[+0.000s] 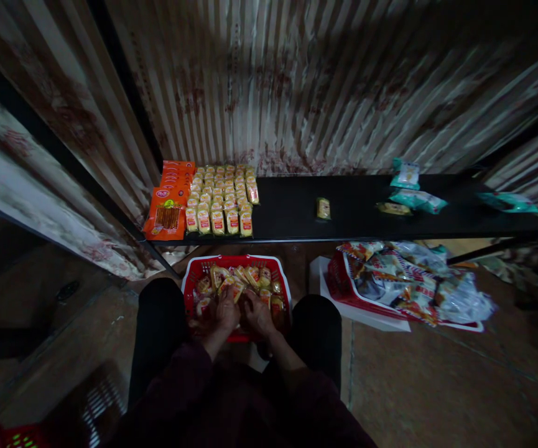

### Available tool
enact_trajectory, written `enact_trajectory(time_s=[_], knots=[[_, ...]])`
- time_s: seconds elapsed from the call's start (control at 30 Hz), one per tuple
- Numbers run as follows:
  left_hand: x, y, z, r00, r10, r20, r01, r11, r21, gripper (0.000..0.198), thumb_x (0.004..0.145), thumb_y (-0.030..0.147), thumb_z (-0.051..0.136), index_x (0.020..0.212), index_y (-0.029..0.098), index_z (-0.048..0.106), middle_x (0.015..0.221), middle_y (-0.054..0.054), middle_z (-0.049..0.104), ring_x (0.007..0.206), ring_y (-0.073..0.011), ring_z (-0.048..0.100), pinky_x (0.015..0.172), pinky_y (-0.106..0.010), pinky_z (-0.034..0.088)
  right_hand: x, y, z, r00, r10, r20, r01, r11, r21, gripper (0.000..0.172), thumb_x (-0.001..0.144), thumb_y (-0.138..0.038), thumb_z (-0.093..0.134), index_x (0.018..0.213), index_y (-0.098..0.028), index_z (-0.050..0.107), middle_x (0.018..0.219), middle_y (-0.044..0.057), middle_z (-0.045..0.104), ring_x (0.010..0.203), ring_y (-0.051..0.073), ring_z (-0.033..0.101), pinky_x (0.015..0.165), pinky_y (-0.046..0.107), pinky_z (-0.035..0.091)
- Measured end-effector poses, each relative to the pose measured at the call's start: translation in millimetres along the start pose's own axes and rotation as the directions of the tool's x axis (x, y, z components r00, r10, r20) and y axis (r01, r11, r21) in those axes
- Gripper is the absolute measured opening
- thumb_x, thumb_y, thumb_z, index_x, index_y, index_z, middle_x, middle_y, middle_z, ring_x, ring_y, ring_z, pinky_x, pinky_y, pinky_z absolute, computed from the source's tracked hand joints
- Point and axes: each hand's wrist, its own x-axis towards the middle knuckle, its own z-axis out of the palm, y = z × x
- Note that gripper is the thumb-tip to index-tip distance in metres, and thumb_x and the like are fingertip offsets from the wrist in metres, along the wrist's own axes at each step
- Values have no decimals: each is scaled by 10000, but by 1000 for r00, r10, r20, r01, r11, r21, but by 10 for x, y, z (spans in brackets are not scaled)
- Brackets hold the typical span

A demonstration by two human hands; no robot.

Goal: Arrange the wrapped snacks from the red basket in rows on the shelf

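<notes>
Between my knees stands a red basket with a white rim [283, 274], with small yellow wrapped snack cakes [252, 274] loose inside it. My left hand [226, 312] is over the basket, its thumb and fingers closed on a wrapped snack cake [237, 290]. Close beside it, my right hand [258, 316] reaches in with curled fingers; what they grip is hidden in the shadow. On the black shelf [287, 205] ahead, more of these cakes [217, 198] stand in tight rows, with the front ones upright.
Orange snack packets [166, 211] overlap at the shelf's left end. A single yellow cake [323, 208] lies mid-shelf, and teal packets [418, 200] lie farther right. A second red basket [338, 280], heaped with bagged snacks [403, 280], stands on the floor at right. Striped curtains [296, 87] hang behind.
</notes>
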Motion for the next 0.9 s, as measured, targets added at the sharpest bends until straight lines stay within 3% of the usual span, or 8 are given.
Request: enact_trajectory(time_s=[0.13,0.27,0.47,0.73,0.9], knots=[[-2,64,-16,999,-40,-4,40,998,-55,627,702,13,540,1312,157,533,1347,-138,554,1286,-255,477,1116,-373,328,2,14,15,989,134,57,-145,943,298,443,805,-292,521,1236,-228,597,1150,77,691,1066,246,644,959,438,490],[-67,187,-50,1000,-3,20,6,985,-172,570,699,51,590,1251,197,586,1324,-111,580,1300,-245,465,1125,-359,306,38,1,0,984,169,57,-172,814,554,479,785,-427,580,1225,-238,602,1061,66,722,996,233,669,889,419,530],[-110,276,-85,999,-7,35,18,936,-351,542,667,65,619,1193,197,617,1331,-107,576,1280,-243,484,1135,-370,286,53,-81,-59,986,163,-38,-98,747,657,549,712,-502,672,1191,-235,637,1141,94,696,1052,258,644,927,428,509],[-35,361,-39,998,-42,-39,15,846,-534,511,703,28,563,1190,178,609,1271,-115,611,1133,-215,592,1064,-385,394,77,-237,-273,987,162,2,-105,631,769,565,652,-477,761,1162,-254,661,1227,73,658,1206,281,560,1053,485,413],[-58,513,-159,997,10,-72,-50,812,-582,450,728,28,551,1140,188,634,1234,-98,635,1086,-200,615,1034,-383,423,58,-419,-378,983,182,36,-130,538,833,570,653,-429,771,1185,-265,648,1224,62,660,1226,272,545,1045,469,427]])
